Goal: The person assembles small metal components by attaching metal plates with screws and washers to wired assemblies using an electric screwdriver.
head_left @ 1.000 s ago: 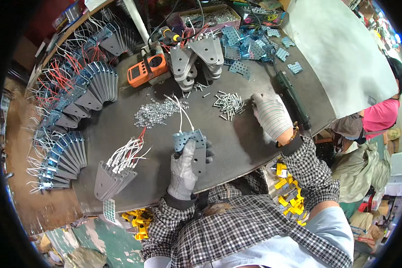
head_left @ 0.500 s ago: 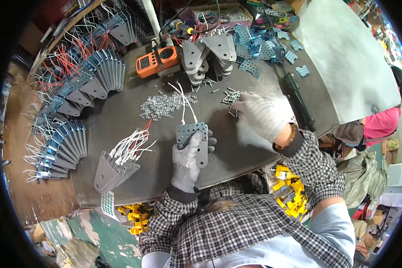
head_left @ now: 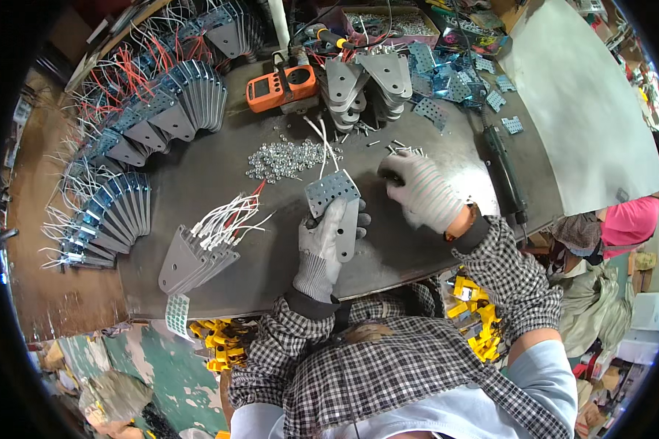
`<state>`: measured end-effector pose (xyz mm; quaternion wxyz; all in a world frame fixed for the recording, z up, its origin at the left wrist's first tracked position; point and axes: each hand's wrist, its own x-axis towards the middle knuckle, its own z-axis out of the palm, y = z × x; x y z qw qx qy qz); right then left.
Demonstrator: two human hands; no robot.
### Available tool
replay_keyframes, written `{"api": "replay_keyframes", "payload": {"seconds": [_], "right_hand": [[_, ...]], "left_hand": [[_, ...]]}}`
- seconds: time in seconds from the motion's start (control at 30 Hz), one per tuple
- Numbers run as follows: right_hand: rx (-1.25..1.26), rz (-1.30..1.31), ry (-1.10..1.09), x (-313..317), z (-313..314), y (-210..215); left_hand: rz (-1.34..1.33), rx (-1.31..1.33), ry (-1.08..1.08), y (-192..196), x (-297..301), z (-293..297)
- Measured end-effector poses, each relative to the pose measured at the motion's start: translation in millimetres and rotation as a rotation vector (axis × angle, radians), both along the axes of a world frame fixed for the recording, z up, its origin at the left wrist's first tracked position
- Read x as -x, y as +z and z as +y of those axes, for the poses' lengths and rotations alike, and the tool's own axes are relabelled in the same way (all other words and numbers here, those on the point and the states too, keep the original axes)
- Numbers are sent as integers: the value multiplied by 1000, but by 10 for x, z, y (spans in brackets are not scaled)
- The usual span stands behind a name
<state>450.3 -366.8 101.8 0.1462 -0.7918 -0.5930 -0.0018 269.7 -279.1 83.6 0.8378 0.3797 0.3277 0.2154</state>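
Observation:
My gloved left hand [head_left: 319,240] is closed round a flat grey bracket with a perforated bluish metal plate [head_left: 332,190] at its top end. Two white wires [head_left: 324,146] stick up from that end. To its right, my gloved right hand [head_left: 426,194] hovers over the table with thumb and fingers curled together; whatever is between the fingertips is too small to make out. Just beyond those fingers lies a small heap of screws [head_left: 403,148], partly hidden by the hand. A spread of shiny nuts [head_left: 282,159] lies beyond the bracket, to the left.
Grey brackets with white wires [head_left: 190,260] lie near left; rows of wired brackets [head_left: 117,216] line the left edge. At the back are an orange meter [head_left: 280,89], stacked brackets [head_left: 384,77] and loose perforated plates [head_left: 430,113]. A black handheld tool [head_left: 504,172] lies right.
My right hand has drawn back from the screws toward me, its fingers curling together. The bracket in my left hand has tilted slightly. The whole view has shifted a little.

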Motion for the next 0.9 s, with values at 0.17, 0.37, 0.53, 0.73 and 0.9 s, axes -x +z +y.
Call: {"api": "replay_keyframes", "payload": {"seconds": [0.17,0.37,0.53,0.73,0.9], "right_hand": [[-283,1103,-117,238,10,218],[-393,463,69,325,-23,131],[-317,240,184,343,-76,87],[-379,716,71,247,-54,281],[-322,316,230,302,54,346]], "left_hand": [[72,-128,15,-305,13,-14],[110,-190,-14,-127,-38,-75],[50,-221,-44,-244,-11,-32],[-57,-173,-167,-203,-13,-2],[-80,174,-34,-17,-94,-136]]}}
